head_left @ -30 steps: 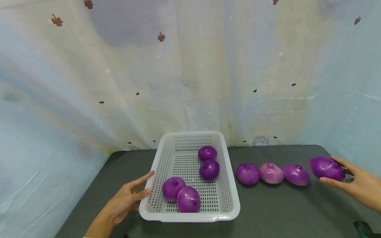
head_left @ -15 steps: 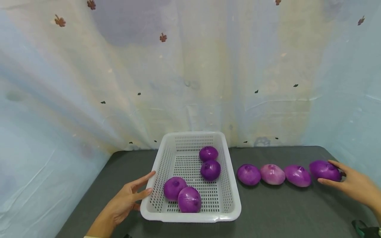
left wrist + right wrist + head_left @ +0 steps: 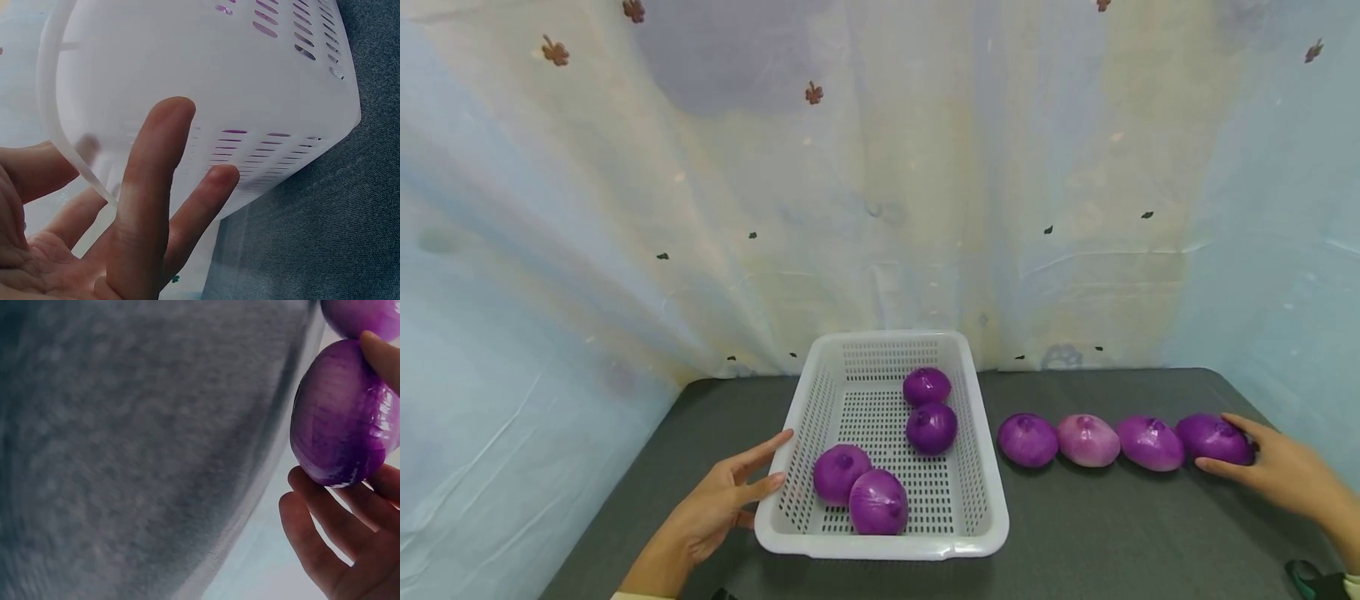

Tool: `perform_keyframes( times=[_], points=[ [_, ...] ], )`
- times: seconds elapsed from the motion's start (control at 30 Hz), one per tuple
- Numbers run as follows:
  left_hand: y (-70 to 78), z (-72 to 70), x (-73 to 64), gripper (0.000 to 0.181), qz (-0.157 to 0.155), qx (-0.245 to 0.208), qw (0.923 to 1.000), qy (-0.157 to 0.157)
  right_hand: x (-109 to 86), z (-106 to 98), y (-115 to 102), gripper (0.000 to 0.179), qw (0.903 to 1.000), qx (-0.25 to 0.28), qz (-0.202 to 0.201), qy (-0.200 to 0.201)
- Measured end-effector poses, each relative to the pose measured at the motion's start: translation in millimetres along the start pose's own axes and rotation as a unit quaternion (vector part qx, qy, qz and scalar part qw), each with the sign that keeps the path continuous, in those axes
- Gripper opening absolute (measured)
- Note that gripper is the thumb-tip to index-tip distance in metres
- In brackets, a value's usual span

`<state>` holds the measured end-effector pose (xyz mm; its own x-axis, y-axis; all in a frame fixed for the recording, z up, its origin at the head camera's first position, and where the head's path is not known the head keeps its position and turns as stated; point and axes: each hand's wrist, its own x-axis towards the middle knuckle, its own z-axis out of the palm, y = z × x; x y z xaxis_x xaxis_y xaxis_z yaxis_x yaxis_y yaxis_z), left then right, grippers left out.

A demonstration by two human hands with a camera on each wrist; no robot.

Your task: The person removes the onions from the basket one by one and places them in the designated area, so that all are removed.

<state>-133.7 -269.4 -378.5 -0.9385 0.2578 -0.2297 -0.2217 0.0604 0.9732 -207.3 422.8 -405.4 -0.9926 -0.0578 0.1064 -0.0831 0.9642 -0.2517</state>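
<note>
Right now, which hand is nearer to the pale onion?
The right hand. It holds the end onion, two places to the right of the pale onion; the left hand is at the left rim of the basket, much farther.

Pale patterned cloth [image 3: 917,208] hanging behind, brown clover motifs [image 3: 555,52], dark grey tabletop [image 3: 1075,525]

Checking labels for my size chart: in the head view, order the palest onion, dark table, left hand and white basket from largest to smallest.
1. dark table
2. white basket
3. left hand
4. palest onion
</note>
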Motion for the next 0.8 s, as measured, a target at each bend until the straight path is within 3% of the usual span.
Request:
perform_keyframes(
  times=[0.8],
  points=[
    [0.0, 0.8, -0.2, 0.072, 0.000, -0.003, 1.0000, 0.004, 0.6, 3.2, -5.9, 0.099, 0.9999, -0.006, -0.005, 0.008]
  ],
)
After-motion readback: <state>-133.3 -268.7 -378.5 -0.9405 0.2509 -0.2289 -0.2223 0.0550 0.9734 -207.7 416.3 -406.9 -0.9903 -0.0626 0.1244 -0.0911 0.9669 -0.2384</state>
